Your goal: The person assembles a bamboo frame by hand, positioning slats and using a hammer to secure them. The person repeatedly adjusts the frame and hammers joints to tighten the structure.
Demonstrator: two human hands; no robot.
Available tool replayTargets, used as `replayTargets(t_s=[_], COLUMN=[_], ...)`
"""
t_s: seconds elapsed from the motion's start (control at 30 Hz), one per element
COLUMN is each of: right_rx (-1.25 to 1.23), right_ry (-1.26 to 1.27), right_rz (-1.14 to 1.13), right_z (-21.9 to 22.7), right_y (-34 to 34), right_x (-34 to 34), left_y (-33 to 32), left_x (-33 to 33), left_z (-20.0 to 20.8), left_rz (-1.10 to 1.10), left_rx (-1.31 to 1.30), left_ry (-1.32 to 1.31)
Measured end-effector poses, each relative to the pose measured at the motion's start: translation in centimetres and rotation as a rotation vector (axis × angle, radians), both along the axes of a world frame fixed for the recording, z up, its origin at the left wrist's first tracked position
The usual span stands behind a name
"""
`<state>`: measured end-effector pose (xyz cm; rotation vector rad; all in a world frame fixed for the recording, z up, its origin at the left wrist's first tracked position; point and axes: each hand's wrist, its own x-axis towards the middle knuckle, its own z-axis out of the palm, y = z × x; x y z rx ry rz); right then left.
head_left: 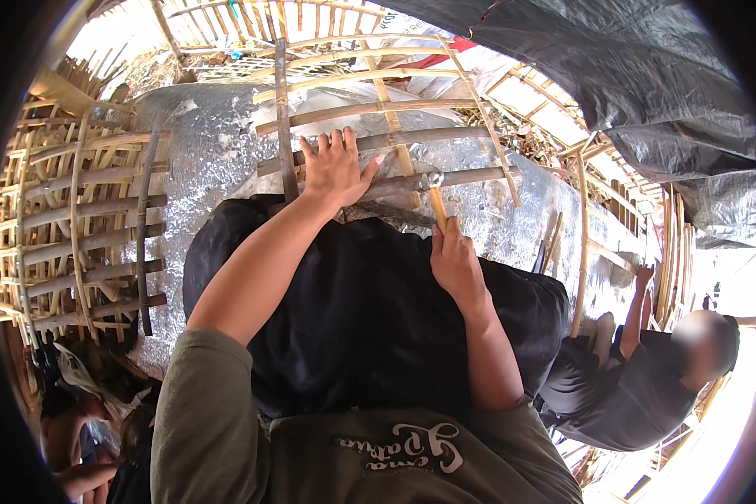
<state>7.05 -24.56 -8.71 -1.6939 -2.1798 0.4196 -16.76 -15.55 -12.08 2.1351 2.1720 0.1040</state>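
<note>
A bamboo lattice panel (433,106) lies in front of my knees, its slats crossed by several thin strips. My left hand (333,172) rests flat on its near slats, fingers spread, just right of a dark crosspiece (282,126). In my right hand (456,260) is a hammer (438,204), gripped by its light wooden handle. The metal hammer head is over the nearest slat, beside the middle strip; whether it touches the bamboo I cannot tell.
Silvery foil sheeting (202,160) covers the ground. Stacked bamboo panels (92,223) stand at the left. A co-worker in dark clothes (630,386) sits at the right; another person's arms (80,454) show at the lower left. Black plastic sheeting (647,84) hangs at the upper right.
</note>
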Motion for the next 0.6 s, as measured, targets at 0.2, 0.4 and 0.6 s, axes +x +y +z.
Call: replayTargets(t_s=[0.2, 0.4, 0.6], right_rx=[0.011, 0.039, 0.059], right_ry=[-0.013, 0.005, -0.008], right_rz=[0.008, 0.023, 0.017], right_z=[-0.01, 0.21, 0.22], right_y=[-0.02, -0.03, -0.13], right_x=[0.07, 0.01, -0.15], left_y=[0.11, 0.31, 0.35], left_x=[0.02, -0.02, -0.05], left_z=[0.08, 0.31, 0.66], left_rz=[-0.010, -0.011, -0.012], left_rx=[-0.007, -0.083, -0.127], left_ry=[0.013, 0.004, -0.009])
